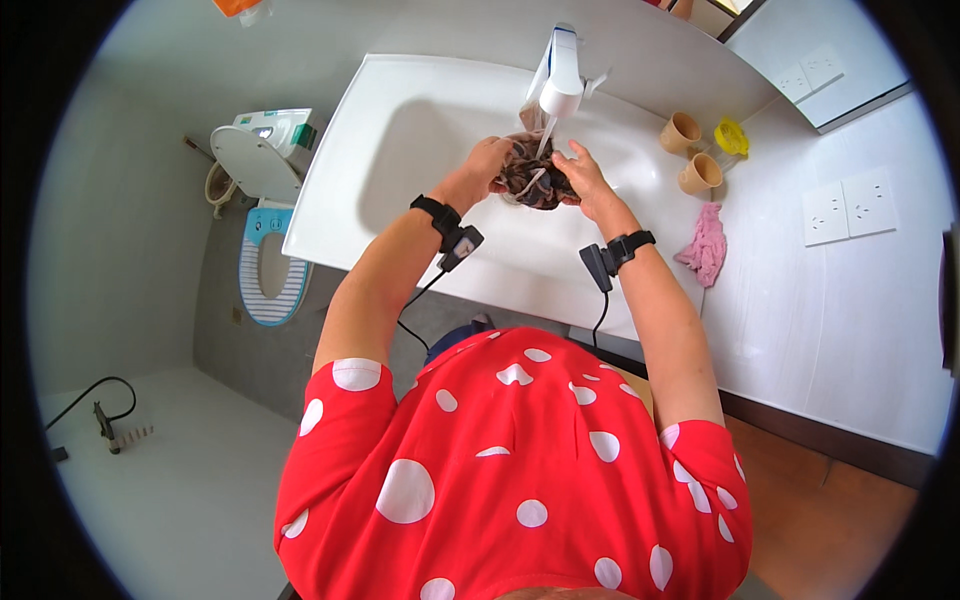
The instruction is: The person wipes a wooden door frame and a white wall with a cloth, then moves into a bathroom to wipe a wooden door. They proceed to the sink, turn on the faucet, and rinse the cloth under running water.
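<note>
A bunched, dark patterned cloth with a pale strip across it is held between my two hands over the white sink basin. Water from the white faucet runs down onto it. My left hand grips the cloth's left side, its fingers partly hidden under the folds. At the right side, my right hand holds the cloth with the thumb on top and fingers beneath; the index finger sticks out. Both wrists wear black straps with small cabled devices.
Two tan cups, a yellow-topped item and a crumpled pink cloth sit along the sink's right edge. Wall sockets are to the right. A toilet with a blue striped seat cover stands left.
</note>
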The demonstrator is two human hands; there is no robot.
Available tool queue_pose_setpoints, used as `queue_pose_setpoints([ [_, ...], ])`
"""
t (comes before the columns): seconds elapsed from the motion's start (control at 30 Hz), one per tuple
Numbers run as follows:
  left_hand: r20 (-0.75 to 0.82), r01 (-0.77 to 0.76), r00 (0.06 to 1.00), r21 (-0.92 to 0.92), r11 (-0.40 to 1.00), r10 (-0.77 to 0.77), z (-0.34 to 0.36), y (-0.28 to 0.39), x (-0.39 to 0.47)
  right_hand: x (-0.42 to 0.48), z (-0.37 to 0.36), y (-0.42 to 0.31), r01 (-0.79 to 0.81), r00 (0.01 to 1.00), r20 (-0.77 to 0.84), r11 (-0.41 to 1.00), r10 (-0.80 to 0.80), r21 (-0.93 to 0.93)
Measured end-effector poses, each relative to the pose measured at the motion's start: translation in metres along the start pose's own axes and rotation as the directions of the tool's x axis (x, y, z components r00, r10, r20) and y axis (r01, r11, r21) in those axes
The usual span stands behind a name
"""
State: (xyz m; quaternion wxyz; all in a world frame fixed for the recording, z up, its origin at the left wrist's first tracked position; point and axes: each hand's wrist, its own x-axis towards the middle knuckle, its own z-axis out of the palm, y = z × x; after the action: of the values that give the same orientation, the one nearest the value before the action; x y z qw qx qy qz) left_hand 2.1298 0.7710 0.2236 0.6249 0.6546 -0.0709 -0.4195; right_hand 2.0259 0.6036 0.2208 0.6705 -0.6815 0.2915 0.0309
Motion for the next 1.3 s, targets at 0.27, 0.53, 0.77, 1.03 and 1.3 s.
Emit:
queue_pose_setpoints([
  [0.27,0.143,-0.027,0.986,-0.378,0.925,0.088,0.011,0.000,0.001,-0.008,0.012,-0.001,-0.046,0.961,0.275,0.999,0.038,0.020],
  [0.53,0.312,-0.103,0.926,-0.337,0.936,0.214,0.007,0.000,-0.019,-0.002,-0.005,-0.013,0.148,0.966,0.236,0.977,-0.109,-0.157],
  [0.77,-0.038,-0.105,0.994,-0.407,0.907,0.098,-0.011,-0.023,-0.018,0.000,-0.019,-0.011,-0.049,0.984,0.175,0.874,-0.041,0.483],
  [1.03,0.003,-0.069,0.996,-0.598,0.798,0.089,0.003,0.007,-0.020,0.018,-0.001,-0.014,-0.161,0.954,0.278,0.594,-0.110,0.788],
  [1.3,0.197,0.069,0.974,-0.724,0.686,0.109,0.012,0.020,-0.019,0.009,0.026,-0.009,0.061,0.899,0.369,0.899,-0.238,0.433],
])
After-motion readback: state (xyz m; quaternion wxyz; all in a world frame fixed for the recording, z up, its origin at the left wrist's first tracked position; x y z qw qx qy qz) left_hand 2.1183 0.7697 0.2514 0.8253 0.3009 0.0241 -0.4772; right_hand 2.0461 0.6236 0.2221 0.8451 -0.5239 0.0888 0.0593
